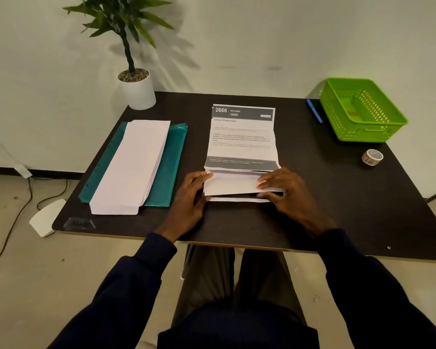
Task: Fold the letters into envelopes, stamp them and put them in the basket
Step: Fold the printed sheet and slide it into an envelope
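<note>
The left hand [191, 195] and right hand [286, 193] pinch letter's [242, 139] folded near edge.

Pretty plain room on my feed: off-white wall [262, 34] with soft leaf shadows on it, and a beige floor [23, 285] that looks a bit scuffed. There's a dark table [337, 210] close to the wall, with a leafy plant [126, 26] in a white pot [139, 93] at its far left corner. A black baseboard [35, 171] runs along the left, and cables [15, 222] trail past some white gadget [47, 217] I can't identify.
</note>
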